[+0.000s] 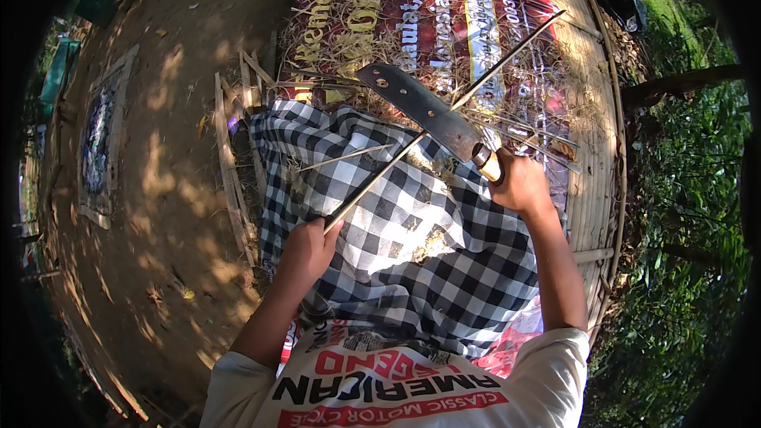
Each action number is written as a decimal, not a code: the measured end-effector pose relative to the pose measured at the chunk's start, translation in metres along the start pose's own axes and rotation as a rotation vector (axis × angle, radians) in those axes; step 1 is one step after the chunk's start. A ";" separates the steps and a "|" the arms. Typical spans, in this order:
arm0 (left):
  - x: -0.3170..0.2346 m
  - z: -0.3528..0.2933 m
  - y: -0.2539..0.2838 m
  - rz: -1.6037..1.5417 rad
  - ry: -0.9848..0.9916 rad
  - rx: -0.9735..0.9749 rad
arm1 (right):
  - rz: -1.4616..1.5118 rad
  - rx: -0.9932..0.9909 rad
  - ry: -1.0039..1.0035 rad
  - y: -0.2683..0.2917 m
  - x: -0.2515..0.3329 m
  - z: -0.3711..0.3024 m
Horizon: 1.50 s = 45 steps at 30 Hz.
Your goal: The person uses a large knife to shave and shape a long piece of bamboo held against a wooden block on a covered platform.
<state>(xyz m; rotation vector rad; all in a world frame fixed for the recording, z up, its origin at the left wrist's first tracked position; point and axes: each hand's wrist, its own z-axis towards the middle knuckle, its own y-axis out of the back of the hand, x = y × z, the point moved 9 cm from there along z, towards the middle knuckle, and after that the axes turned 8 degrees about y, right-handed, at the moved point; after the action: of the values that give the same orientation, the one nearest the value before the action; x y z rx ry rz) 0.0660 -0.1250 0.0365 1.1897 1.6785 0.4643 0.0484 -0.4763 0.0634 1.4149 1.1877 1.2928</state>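
My left hand point(309, 250) grips the near end of a long thin bamboo stick point(476, 83) that runs up and to the right over my lap. My right hand point(519, 182) holds the pale wooden handle of a broad dark machete point(420, 107). Its blade points up-left and crosses the stick near the middle. A black-and-white checked cloth point(420, 269) covers my lap under both hands, with pale shavings scattered on it.
A red printed banner point(412, 0) strewn with thin bamboo strips and shavings lies ahead on a woven bamboo platform point(594, 111). Split bamboo slats point(230, 158) lie at the left. Bare dirt ground point(158, 190) spreads left; green plants point(682, 190) stand at the right.
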 end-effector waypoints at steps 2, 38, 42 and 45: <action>0.004 -0.001 -0.002 -0.008 -0.017 -0.001 | 0.043 0.002 0.010 -0.006 0.013 -0.001; 0.003 0.007 0.001 0.041 -0.022 0.001 | 0.176 -0.248 -0.246 0.026 -0.076 -0.027; 0.015 0.014 -0.006 -0.058 0.045 0.130 | 0.193 -0.082 -0.133 -0.016 0.002 -0.017; 0.022 0.014 -0.009 -0.107 0.089 0.178 | 0.213 0.117 -0.064 -0.037 0.065 -0.012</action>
<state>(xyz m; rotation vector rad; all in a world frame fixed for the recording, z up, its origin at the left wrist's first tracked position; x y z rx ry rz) 0.0733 -0.1128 0.0122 1.2139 1.8810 0.3100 0.0332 -0.4054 0.0396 1.6929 1.1078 1.3291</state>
